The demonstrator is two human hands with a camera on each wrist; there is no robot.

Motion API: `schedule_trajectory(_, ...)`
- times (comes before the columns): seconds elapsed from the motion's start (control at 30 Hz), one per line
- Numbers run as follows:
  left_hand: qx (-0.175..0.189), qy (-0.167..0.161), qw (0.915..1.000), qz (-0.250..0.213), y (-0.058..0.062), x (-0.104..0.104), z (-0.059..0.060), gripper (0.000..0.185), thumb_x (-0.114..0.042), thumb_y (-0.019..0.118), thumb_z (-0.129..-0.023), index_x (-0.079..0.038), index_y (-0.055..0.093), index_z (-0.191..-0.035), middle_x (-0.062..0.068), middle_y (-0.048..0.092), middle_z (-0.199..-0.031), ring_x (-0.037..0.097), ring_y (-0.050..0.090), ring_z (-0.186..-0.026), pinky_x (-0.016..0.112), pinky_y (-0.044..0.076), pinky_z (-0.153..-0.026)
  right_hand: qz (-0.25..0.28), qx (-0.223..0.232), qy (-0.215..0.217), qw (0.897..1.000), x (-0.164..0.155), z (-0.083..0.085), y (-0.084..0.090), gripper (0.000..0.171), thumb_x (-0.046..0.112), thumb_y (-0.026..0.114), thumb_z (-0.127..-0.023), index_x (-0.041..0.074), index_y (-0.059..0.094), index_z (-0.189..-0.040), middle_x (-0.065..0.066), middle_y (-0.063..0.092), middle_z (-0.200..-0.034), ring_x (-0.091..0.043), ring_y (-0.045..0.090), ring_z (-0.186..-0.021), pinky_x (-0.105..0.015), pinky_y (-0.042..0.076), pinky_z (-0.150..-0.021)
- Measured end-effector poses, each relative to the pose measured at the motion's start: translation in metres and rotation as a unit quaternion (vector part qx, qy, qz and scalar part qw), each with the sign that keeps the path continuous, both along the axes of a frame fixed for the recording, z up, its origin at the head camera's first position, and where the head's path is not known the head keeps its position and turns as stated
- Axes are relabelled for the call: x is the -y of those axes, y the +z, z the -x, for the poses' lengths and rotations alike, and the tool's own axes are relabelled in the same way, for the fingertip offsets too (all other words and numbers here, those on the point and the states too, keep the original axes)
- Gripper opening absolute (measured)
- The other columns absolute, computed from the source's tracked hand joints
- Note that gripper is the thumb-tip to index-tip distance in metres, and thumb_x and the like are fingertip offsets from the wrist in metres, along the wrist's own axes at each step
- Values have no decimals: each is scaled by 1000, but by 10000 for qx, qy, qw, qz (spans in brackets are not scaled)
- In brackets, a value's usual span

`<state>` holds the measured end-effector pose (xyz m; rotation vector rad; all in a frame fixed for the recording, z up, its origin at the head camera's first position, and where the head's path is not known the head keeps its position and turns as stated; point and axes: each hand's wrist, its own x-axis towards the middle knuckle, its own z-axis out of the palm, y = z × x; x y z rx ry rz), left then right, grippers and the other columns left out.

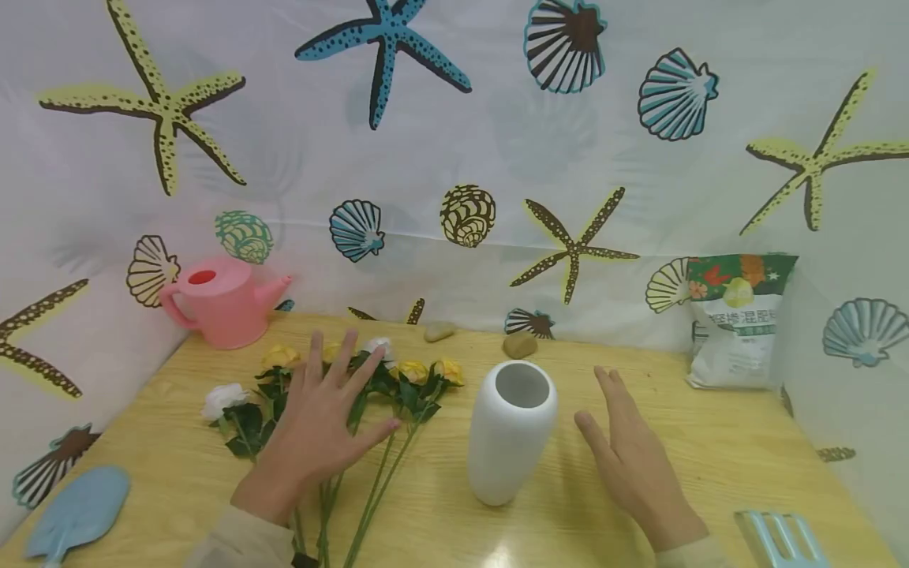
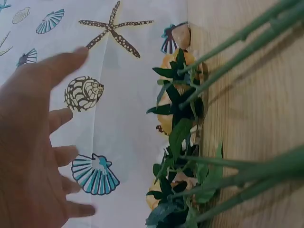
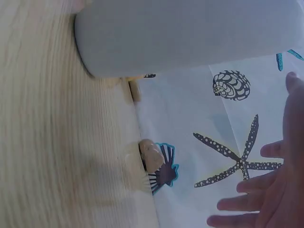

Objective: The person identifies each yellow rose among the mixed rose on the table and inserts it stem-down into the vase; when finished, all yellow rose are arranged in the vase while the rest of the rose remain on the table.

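A tall white vase [image 1: 507,442] stands upright on the wooden table, its round mouth facing up. To its right is my right hand [image 1: 635,465], fingers extended and holding nothing; the right wrist view shows the vase [image 3: 180,35] beside that hand [image 3: 280,190]. My left hand [image 1: 319,426] is spread above the artificial roses, covering part of their stems and leaves in the head view. Among the flowers are a white rose [image 1: 224,401] and yellow roses [image 1: 447,371] on long green stems [image 1: 379,493]. In the left wrist view the left hand [image 2: 33,137] appears apart from the stems [image 2: 247,52].
A pink watering can [image 1: 226,308] stands at the back left, a fertilizer bag [image 1: 742,323] at the back right. Two stones [image 1: 520,345] lie near the patterned cloth. A blue shovel head [image 1: 81,505] is front left, a pale blue fork [image 1: 781,539] front right.
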<state>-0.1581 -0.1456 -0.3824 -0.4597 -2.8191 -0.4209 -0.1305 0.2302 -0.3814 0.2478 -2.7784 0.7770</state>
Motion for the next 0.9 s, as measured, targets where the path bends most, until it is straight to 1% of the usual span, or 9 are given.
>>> schedule_trajectory(0.1,278,-369,9974,-559,-1,-5,-3,85,-47,72,-92,-24,28,-161,14,20,-168,52,20,-150,74,34,-107,927,-269,383,9946,8,-1,-2,58,39,38,-110,14,25,-160,-19,38,-159,-44,49,-136,-64,47,-101)
schedule_trajectory(0.2,492,-634,9914,-1038,-5,-12,-4,73,-35,75,-92,-18,41,-155,15,37,-161,48,40,-141,69,42,-104,1573,-547,757,9831,16,-2,-4,54,38,36,-110,13,30,-158,-16,46,-153,-39,59,-127,-49,57,-93)
schedule_trajectory(0.3,598,-737,9880,-1215,-11,-19,-5,60,-28,76,-92,-12,54,-145,15,54,-147,41,55,-130,60,49,-102,2037,-705,1058,9708,24,-5,-4,51,36,37,-111,13,33,-156,-15,52,-148,-29,64,-122,-36,59,-90)
schedule_trajectory(0.4,742,-717,9860,-1310,-14,-25,-6,50,-23,77,-91,-10,60,-137,14,64,-132,30,66,-110,46,58,-88,2498,-730,1375,9557,31,-8,-3,48,32,38,-111,16,33,-156,-16,52,-146,-15,64,-120,-30,58,-90)
schedule_trajectory(0.47,921,-671,9836,-1400,-15,-28,-6,47,-20,77,-91,-10,62,-135,11,67,-124,20,67,-93,35,58,-75,2726,-750,1566,9463,35,-11,-2,48,32,38,-111,16,33,-156,-18,52,-145,-8,61,-119,-31,58,-90)
schedule_trajectory(0.53,1123,-647,9800,-1512,-17,-29,-6,45,-18,77,-90,-9,63,-133,10,69,-119,10,60,-78,27,51,-64,2928,-730,1716,9378,39,-14,-1,47,32,38,-111,17,33,-156,-20,51,-144,-5,60,-119,-30,57,-92)
schedule_trajectory(0.7,1604,-580,9679,-1846,-25,-31,-5,41,-15,77,-90,-8,65,-128,9,70,-112,6,48,-64,24,42,-57,3247,-630,1931,9237,43,-18,0,48,27,40,-111,14,33,-156,-20,50,-145,-7,57,-122,-25,53,-96)
schedule_trajectory(0.77,1733,-491,9654,-1885,-28,-33,-5,39,-15,77,-89,-8,66,-126,7,70,-108,6,51,-66,25,45,-59,3230,-632,1928,9244,44,-18,-1,49,22,44,-109,12,33,-156,-20,51,-145,-7,56,-123,-24,52,-97)
schedule_trajectory(0.9,1759,-414,9668,-1808,-32,-36,-6,38,-12,79,-88,-8,67,-123,5,71,-103,8,54,-69,27,48,-62,2991,-707,1796,9345,47,-19,0,57,9,55,-104,17,33,-156,-15,56,-142,-6,57,-121,-25,52,-97)
